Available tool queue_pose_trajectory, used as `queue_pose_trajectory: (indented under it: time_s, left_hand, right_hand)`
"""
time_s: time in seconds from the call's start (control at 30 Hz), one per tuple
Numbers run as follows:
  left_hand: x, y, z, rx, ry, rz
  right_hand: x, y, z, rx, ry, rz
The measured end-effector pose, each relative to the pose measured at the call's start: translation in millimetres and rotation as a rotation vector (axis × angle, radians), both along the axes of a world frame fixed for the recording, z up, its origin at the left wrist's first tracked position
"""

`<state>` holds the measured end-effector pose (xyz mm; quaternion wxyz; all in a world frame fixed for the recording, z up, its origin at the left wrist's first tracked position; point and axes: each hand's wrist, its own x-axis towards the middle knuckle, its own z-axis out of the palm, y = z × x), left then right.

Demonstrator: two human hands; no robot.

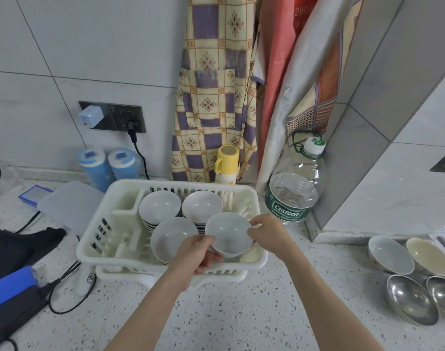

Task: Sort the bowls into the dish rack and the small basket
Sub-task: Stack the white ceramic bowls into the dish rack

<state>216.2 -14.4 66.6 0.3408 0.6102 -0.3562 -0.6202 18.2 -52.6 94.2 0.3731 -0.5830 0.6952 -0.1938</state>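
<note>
Both my hands, left hand and right hand, grip a white bowl over the dish rack; next I should lower it into the free corner.

white bowl — cream rack (checked apron)

The rack is matt cream plastic, slatted. The bowls in it, such as the held bowl, are glossy white ceramic. Two bowls at the right are brushed metal with a dull shine. The counter is smooth speckled stone. The bottle is clear plastic. The apron is checked cloth; the wall tiles are smooth grey.
</note>
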Motion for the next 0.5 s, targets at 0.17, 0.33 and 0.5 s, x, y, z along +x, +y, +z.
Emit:
queue_pose_trajectory:
  time_s: [0.17,0.33,0.5]
  left_hand:
    - [-1.0,10.0,-7.1,-0.015,0.025,0.034]
    - [0.1,18.1,-9.5,0.035,0.034,0.013]
    - [-4.2,18.1,-13.0,0.090,0.042,0.019]
  right_hand:
    - [6.9,-7.3,-2.0,0.010,0.236,0.032]
    - [18.8,-10.4,-7.9,0.048,0.310,0.041]
    - [25.9,-11.6,-13.0,0.107,0.327,0.056]
